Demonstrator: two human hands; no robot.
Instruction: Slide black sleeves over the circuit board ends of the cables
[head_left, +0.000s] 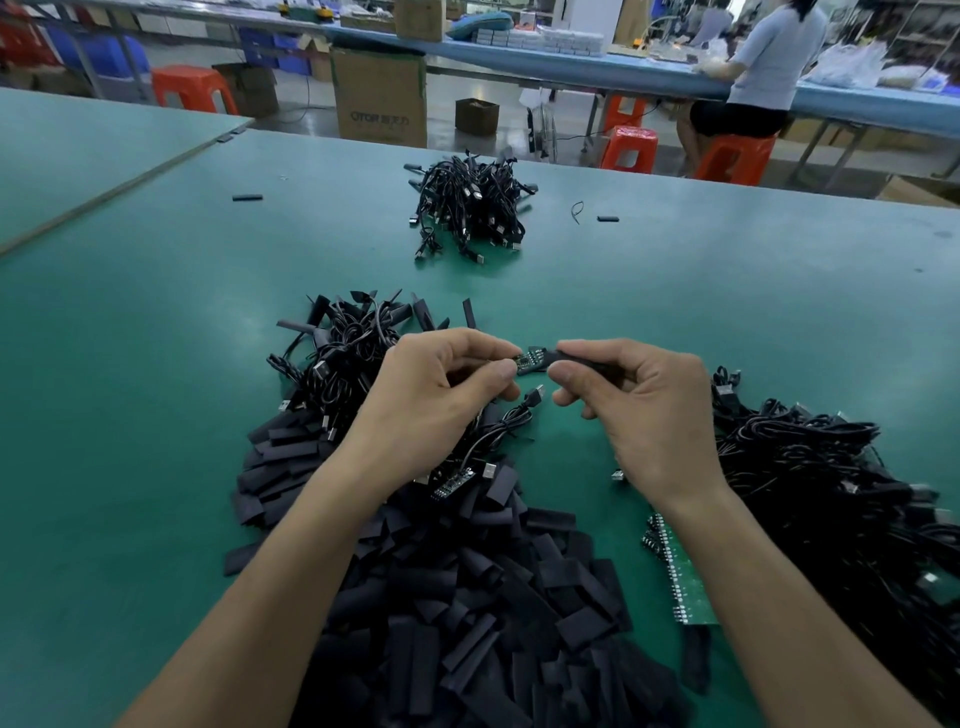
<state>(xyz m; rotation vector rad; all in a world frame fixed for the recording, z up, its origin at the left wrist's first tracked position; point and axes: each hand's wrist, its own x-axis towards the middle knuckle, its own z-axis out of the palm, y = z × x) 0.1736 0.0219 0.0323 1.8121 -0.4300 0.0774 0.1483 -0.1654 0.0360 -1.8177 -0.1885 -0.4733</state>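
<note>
- Heaped black sleeves (467, 597) lie nearest on the tabletop (130, 364).
- Left hand (431, 395): fingers clamp the circuit board (527, 360), held between both hands.
- Right hand (639, 410): fingers pinch one sleeve (577, 357) at the board's tip.
- Sleeve looks light and floppy; grip near its mouth, probably.

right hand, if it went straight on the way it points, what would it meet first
Most likely the circuit board pinched in the left hand: the right hand aims its black sleeve at the board's free end. Depth is unclear.
</note>
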